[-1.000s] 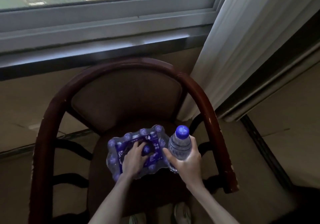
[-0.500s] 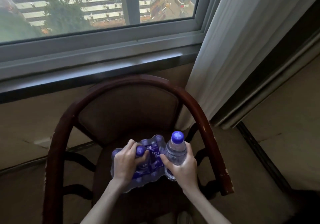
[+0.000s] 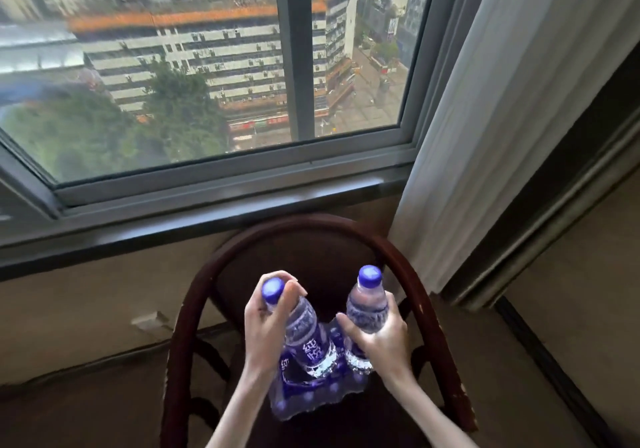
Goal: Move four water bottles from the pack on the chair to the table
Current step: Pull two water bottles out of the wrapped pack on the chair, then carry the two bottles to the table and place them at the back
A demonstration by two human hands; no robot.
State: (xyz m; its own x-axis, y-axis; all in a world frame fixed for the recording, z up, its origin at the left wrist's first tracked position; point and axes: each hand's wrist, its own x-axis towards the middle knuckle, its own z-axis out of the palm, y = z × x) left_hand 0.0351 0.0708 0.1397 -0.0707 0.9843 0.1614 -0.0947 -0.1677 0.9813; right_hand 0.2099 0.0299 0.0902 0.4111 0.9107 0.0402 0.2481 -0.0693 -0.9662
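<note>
A clear plastic water bottle with a purple cap (image 3: 304, 329) is being gripped, tilted, by the left hand (image 3: 265, 323), fingers (image 3: 294, 291) clamped near its neck above the shrink-wrapped purple pack (image 3: 311, 395); a second clear purple-capped bottle (image 3: 367, 309) is being clasped upright in the right hand (image 3: 379, 340)

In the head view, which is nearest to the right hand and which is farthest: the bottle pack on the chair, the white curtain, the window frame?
From the right hand:
1. Bottle pack, just below and left of it, on the chair seat.
2. White curtain, up and to the right.
3. Window frame, farthest, behind the chair back.
</note>
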